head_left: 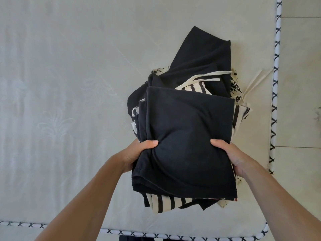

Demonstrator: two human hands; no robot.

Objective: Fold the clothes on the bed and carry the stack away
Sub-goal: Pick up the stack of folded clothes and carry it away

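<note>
A stack of folded clothes (pixel 187 136) hangs between my two hands above the bed (pixel 60 101). A black garment lies on top; cream-and-black striped cloth (pixel 163 203) and a cream piece with black print (pixel 235 87) show beneath it. My left hand (pixel 137 153) grips the stack's left side, thumb on top and fingers hidden underneath. My right hand (pixel 232 155) grips the right side the same way. The far end of the stack droops, with a black flap (pixel 199 54) pointing away from me.
The pale patterned mattress has a white piping edge with black crosses along its near side (pixel 156 235) and its right side (pixel 276 84). Light floor tiles (pixel 300 66) lie to the right of the bed. Something dark (pixel 132 239) shows below the near edge.
</note>
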